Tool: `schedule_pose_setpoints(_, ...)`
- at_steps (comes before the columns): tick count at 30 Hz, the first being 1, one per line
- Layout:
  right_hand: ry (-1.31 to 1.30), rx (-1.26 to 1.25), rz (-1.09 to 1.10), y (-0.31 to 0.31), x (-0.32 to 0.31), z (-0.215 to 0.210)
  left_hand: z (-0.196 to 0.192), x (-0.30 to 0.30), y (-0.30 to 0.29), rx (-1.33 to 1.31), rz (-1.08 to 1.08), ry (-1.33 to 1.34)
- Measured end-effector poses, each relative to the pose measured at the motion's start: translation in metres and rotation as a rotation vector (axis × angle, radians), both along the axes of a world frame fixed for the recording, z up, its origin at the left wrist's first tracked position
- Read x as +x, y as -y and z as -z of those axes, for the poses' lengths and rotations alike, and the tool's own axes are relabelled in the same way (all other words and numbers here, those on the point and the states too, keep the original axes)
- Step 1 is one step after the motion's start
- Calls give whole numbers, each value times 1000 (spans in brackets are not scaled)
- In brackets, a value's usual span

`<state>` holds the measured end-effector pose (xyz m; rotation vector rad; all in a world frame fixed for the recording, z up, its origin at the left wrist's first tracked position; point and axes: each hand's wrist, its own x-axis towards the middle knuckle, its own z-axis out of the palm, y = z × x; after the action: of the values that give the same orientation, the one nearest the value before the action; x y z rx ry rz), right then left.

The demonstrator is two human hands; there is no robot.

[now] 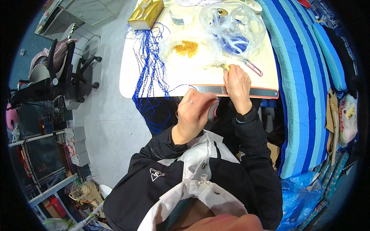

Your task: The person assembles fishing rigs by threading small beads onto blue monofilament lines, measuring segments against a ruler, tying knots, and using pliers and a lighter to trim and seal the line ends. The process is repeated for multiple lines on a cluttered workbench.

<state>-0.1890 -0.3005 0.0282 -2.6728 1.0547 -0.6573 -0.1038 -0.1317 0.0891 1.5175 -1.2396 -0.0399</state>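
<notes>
My left hand (194, 112) is just off the table's front edge, its fingers pinched on a thin blue cord whose end shows at the fingertips. Over the table, my right hand (237, 82) is closed on a small yellow-handled tool (226, 67); its tip is too small to make out. Under my right wrist lies a dark flat ruler (262, 92) with red edging, along the front edge. A bundle of blue beaded cords (148, 65) spreads at the left and hangs over the edge. Golden beads (186, 49) lie in a clear plastic wrapping beyond my hands.
A pink-handled cutting tool (252, 67) lies right of my right hand. Farther back are a clear plastic bag (246, 27) with blue thread, a clear tub (180, 17) and a gold tissue box (146, 14). A blue striped bed (304, 88) borders the table's right; an office chair (58, 73) stands left.
</notes>
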Motion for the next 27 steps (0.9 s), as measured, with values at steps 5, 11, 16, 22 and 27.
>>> schedule_pose_setpoints(5, 448, 471, -67, -12, -22, -16, 1, 6, 2, -59, -7, 117)
schedule_pose_setpoints(11, 989, 1530, -280, -52, -42, -31, 2, 5, 4, -58, -34, 126)
schedule_pose_setpoints(16, 1058, 1829, -719, -56, -39, -30, 6, 5, 7, -172, -129, 198)
schedule_pose_setpoints(22, 940, 1563, -347, -75, -32, -34, 15, 2, 9, -229, -111, 93)
schedule_pose_setpoints(27, 960, 1418, -371, -71, -28, -33, 16, 7, 7, -246, -117, 268)
